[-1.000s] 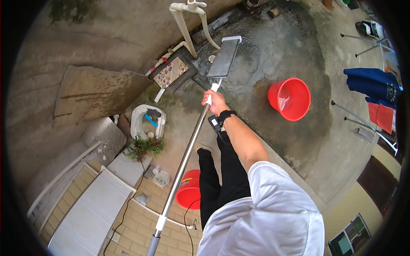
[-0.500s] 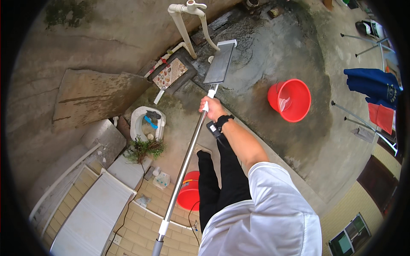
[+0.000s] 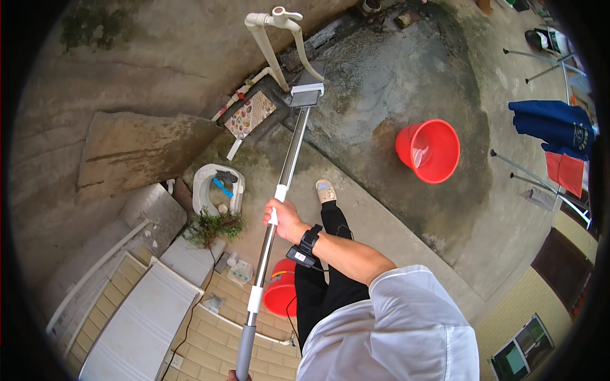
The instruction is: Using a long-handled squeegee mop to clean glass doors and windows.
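Note:
A flat mop with a long metal pole (image 3: pixel 295 143) slants up from the lower edge. My right hand (image 3: pixel 286 219) is closed round the pole's white sleeve, with a black band and small device on that wrist. At the bottom edge a bit of my left hand (image 3: pixel 237 376) shows, wrapped on the grey grip (image 3: pixel 246 349); most of it lies out of view. The mop's grey head (image 3: pixel 305 99) has a white crossbar (image 3: pixel 307 89) over it, near the pale tap pipe (image 3: pixel 300 51). Grey material extends beyond the crossbar, partly behind the pipe.
A red bucket (image 3: pixel 438 152) with something pale inside stands right on the wet concrete. Another red bucket (image 3: pixel 279 295) is beside my legs. Left are a white basin (image 3: pixel 202 187), a plant (image 3: pixel 213 228) and a leaning slab (image 3: pixel 140 152). Clothes (image 3: pixel 553 127) hang at far right.
My right hand has moved back down the pole with the white sleeve. The mop head's crossbar has come nearer and left. My left hand has entered at the bottom, and one shoe has come forward.

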Demonstrator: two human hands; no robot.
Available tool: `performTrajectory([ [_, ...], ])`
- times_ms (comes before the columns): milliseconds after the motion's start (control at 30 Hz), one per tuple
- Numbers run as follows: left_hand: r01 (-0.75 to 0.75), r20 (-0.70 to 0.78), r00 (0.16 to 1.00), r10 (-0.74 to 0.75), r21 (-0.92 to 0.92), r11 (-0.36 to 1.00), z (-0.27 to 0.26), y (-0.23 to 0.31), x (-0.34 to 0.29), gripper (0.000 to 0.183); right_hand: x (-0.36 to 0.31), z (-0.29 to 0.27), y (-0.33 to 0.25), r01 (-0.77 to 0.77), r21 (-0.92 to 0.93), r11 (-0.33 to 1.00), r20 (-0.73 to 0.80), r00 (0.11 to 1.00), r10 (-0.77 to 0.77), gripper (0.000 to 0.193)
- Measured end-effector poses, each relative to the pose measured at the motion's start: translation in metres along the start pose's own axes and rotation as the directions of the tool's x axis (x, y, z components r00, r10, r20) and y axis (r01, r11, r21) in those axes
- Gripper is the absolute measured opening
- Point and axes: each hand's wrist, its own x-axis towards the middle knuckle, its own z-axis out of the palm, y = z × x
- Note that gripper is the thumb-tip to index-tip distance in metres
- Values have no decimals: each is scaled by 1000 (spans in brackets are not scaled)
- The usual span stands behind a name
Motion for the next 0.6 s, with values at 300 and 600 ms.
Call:
performTrajectory([
  [300, 22, 218, 973, 73, -406, 914, 20, -50, -6, 25, 28, -8, -31, 46, -208, 977, -22, 998, -51, 11],
  [600, 126, 330, 944, 5, -377, 918, 85, -149, -51, 30, 46, -56, -77, 127, -273, 953, -66, 986, -151, 10],
])
